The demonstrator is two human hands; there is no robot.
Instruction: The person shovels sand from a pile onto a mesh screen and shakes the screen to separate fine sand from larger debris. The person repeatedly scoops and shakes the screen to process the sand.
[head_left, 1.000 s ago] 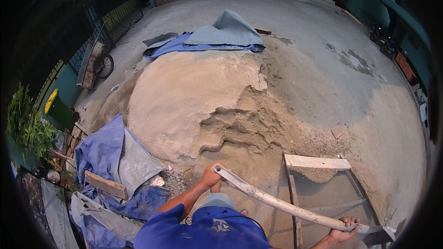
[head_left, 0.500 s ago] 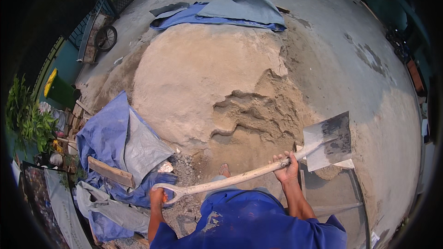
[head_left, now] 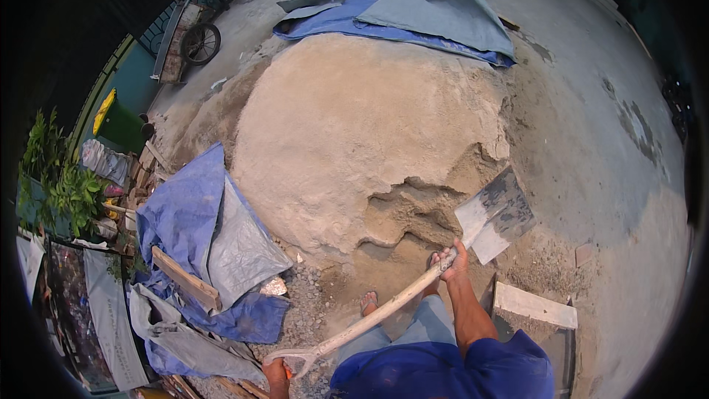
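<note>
A shovel (head_left: 380, 312) with a pale wooden shaft slants across my front, from lower left up to the right. My left hand (head_left: 276, 378) is closed on its grip at the lower end. Near the blade, my right hand (head_left: 454, 261) wraps round the shaft. The square metal blade (head_left: 495, 214), grey with dark wet-looking patches, carries no visible load. It is over the right edge of a large sand pile (head_left: 332, 118), beside the dug-out, stepped hollows.
A blue and grey tarp (head_left: 185, 207) with a wooden plank (head_left: 186, 279) on it lies left of gravel (head_left: 310, 299). Another tarp (head_left: 436, 15) covers the pile's far end. A trough with a pale board (head_left: 535, 305) stands at lower right; a cart (head_left: 181, 44) stands far left.
The shovel has tilted more steeply, its blade now by the sand's dug edge and its grip lower. Both hands kept hold. The whole view has shifted and turned, showing more of my legs.
</note>
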